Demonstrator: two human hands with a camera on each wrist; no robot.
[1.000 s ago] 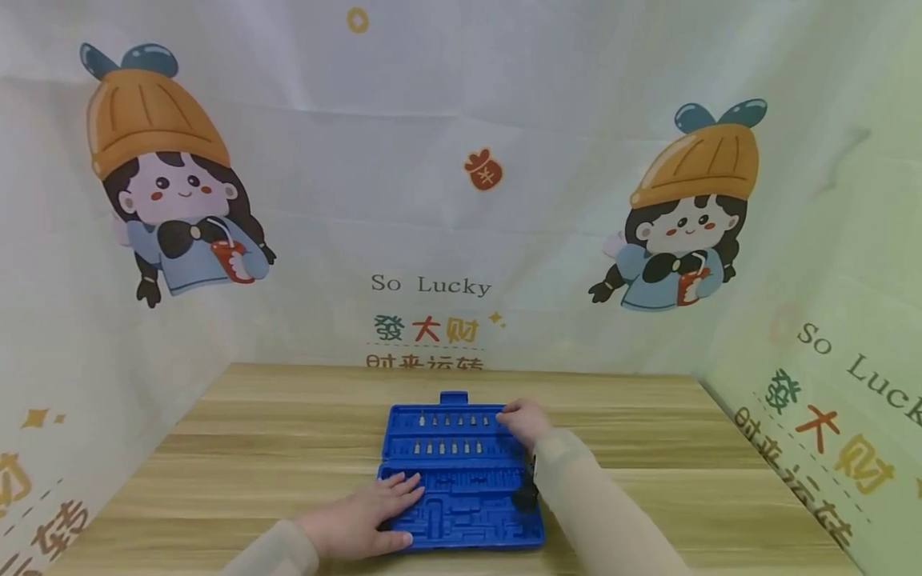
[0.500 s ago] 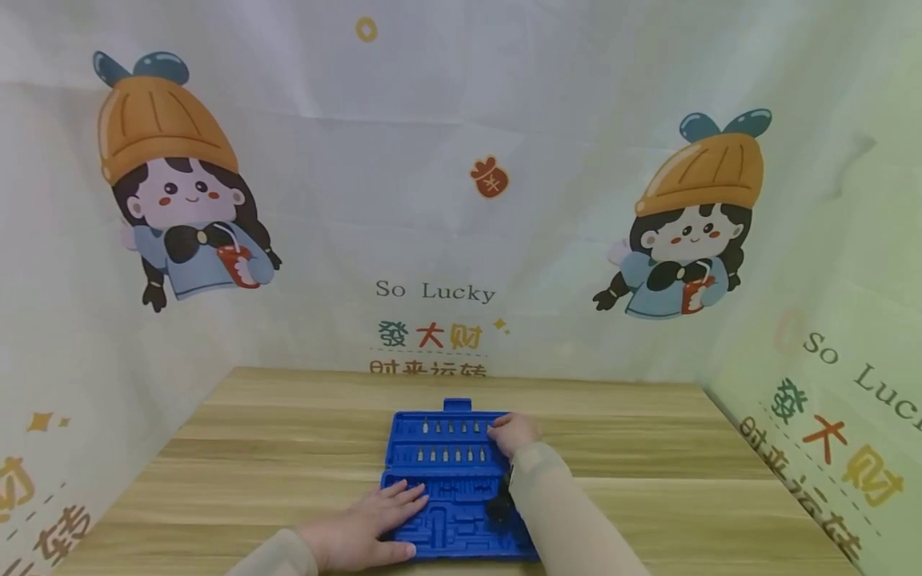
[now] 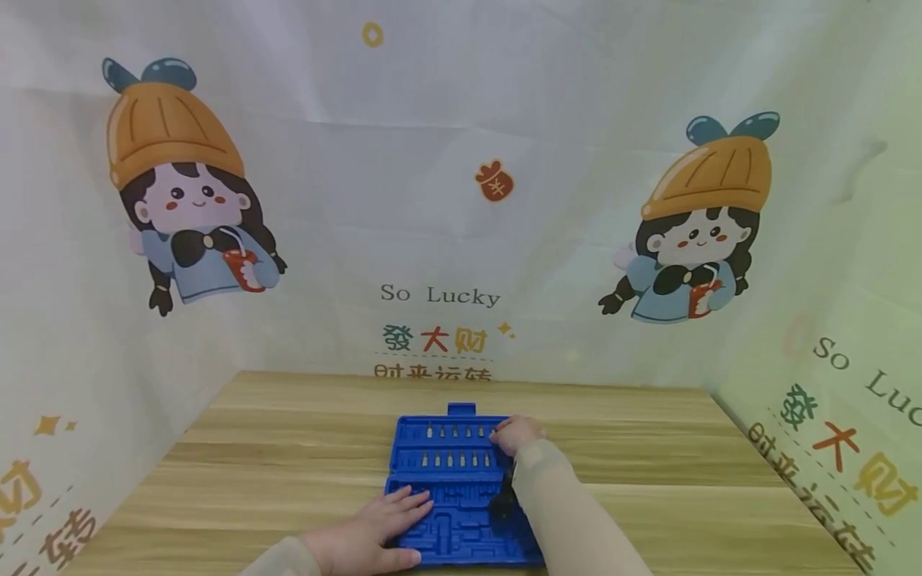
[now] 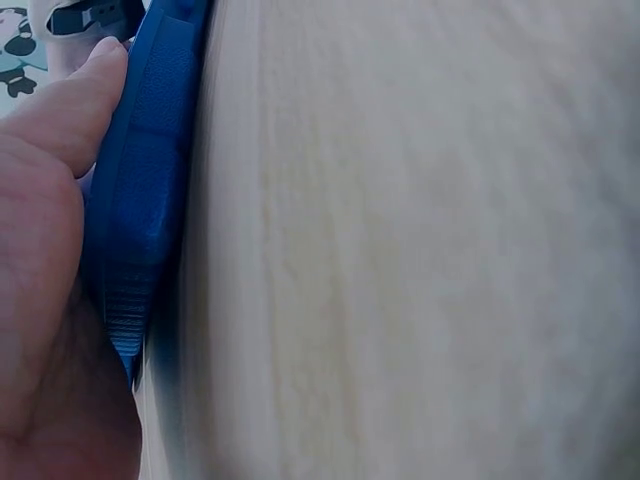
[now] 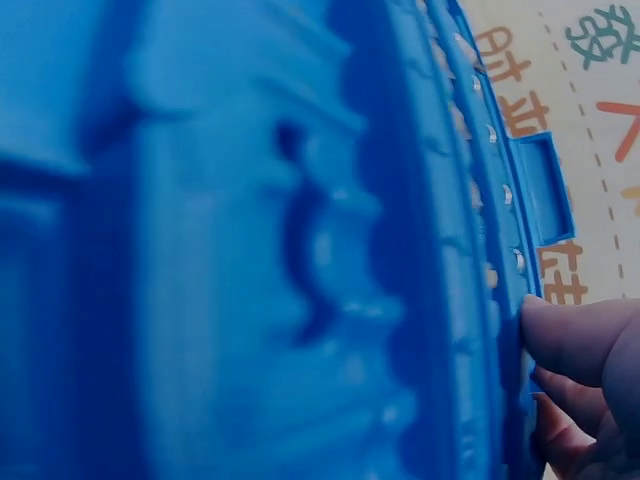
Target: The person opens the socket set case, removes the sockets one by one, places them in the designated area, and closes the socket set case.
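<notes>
An unfolded blue plastic case lies on the table, its upper half holding two rows of small metal bits. My left hand rests on the lower half's left side with fingers spread; in the left wrist view its thumb lies along the case's side. At the right end of the top row, the thumb and fingertips of my right hand pinch at a bit that they mostly cover. In the right wrist view the right hand is at the case's far edge, beside the latch tab.
The lower half of the case shows moulded recesses. Wood-grain table surface extends around the case. A printed cloth hangs behind the table and along both sides.
My right hand has moved left along the top row and now covers its last visible bit. My left hand stays on the case. The head view has shifted slightly.
</notes>
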